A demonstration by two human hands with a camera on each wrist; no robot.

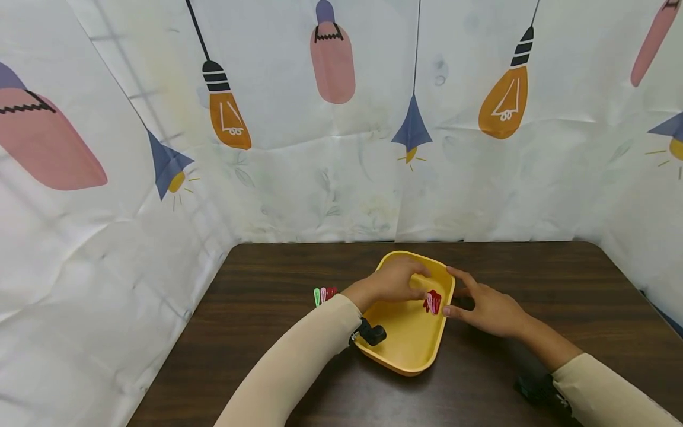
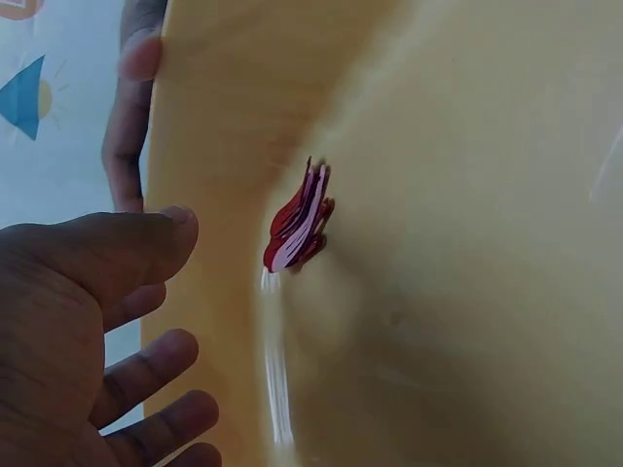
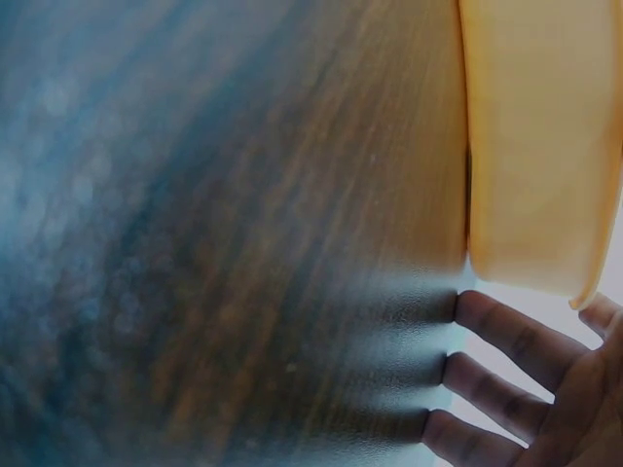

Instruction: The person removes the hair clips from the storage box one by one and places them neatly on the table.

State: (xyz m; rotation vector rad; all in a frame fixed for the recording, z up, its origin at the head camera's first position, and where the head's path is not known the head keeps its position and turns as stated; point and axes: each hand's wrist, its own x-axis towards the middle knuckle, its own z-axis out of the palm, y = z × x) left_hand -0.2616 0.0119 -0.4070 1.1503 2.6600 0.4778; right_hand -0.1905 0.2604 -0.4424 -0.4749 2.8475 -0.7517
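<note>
Red & pink clips in yellow tray, close-packed at the fold of floor & R wall; too bunched to count; prob. apt to fan out or slip into the corner if nudged w/ a fingertip. Just L of bunch, over tray floor, left hand: thumb & fingers apart, gripping nothing visible, short of touching clips per L wrist view; just R, right hand: fingers spread wide, index & thumb tips at R rim, likely touching, w/ no closed hold on anything.

Main risk: too hard a push on R rim, so shoving or tilting tray & scattering bunch; also snagging black wrist cam on L rim, thanks to a low forearm; also brushing second clip row (green, pink, red) on table, near L sleeve & partly hidden by same.

Edges: far rim near table's back edge, w/ printed cloth beyond, so little slack that way; well apart from both side edges; more room R of right hand & on near side of tray; tighter L, b/c of row & sleeve.
</note>
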